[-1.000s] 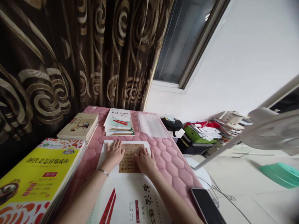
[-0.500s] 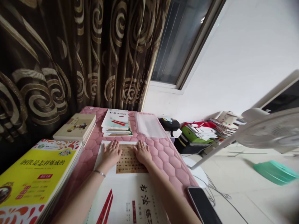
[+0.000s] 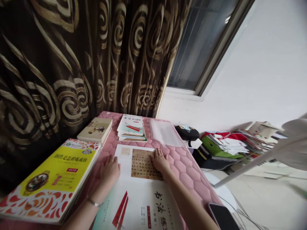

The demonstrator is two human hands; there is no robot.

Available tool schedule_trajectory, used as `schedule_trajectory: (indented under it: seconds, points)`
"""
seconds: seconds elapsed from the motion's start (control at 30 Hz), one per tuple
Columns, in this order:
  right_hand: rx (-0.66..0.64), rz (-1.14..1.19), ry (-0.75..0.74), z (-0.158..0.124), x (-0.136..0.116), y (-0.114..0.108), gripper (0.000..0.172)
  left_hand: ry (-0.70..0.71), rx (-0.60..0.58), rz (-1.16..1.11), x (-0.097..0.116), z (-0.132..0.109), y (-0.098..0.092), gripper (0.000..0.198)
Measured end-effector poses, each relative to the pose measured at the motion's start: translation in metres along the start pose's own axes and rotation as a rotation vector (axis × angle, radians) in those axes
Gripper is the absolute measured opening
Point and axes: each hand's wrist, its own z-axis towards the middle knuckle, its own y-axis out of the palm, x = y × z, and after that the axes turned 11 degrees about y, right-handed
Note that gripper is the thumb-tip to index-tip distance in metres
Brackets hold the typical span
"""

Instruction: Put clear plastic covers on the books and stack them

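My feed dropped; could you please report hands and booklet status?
Left hand and right hand open, flat on edges of white booklet. Yellow book stack close beside left hand.

home study corner: curtain (image 3: 72, 64), book stacks (image 3: 131, 127), fan (image 3: 275, 150).

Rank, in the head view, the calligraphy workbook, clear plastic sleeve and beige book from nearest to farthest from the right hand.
1. Calligraphy workbook: under the right hand, touching.
2. Clear plastic sleeve: just beyond it.
3. Beige book: far left.
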Motion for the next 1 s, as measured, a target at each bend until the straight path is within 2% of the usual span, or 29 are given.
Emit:
schedule_trajectory:
  seconds: [0.1,0.17,0.3,0.43,0.53,0.67,0.77,0.87,1.0]
  points:
    - [0.076,-0.044,0.025,-0.006,-0.011,-0.006,0.059,0.032,0.107,0.031,-0.001,-0.017,0.007,0.045]
    - [0.14,-0.056,0.006,-0.014,-0.028,-0.011,0.053,0.033,0.161,0.049,-0.001,-0.022,0.011,0.044]
    - [0.178,0.029,-0.171,-0.032,-0.084,-0.013,0.046,0.035,0.215,0.051,-0.001,-0.023,0.015,0.043]
    - [0.074,0.216,-0.303,-0.035,-0.147,-0.001,0.046,0.02,0.231,-0.008,-0.001,-0.023,0.017,0.042]
    - [0.045,0.234,-0.286,-0.018,-0.175,0.004,0.051,-0.01,0.201,-0.058,0.001,-0.021,0.016,0.042]
    - [0.017,0.215,-0.183,0.017,-0.192,-0.002,0.05,-0.037,0.195,-0.095,0.003,-0.02,0.016,0.04]
    - [0.029,0.203,-0.137,0.034,-0.2,-0.006,0.048,-0.043,0.217,-0.113,0.003,-0.02,0.017,0.04]
    - [0.058,0.197,-0.159,0.032,-0.205,-0.004,0.044,-0.048,0.233,-0.126,0.002,-0.021,0.018,0.039]
    - [0.096,0.208,-0.247,0.011,-0.199,0.003,0.037,-0.058,0.204,-0.137,0.002,-0.021,0.015,0.04]
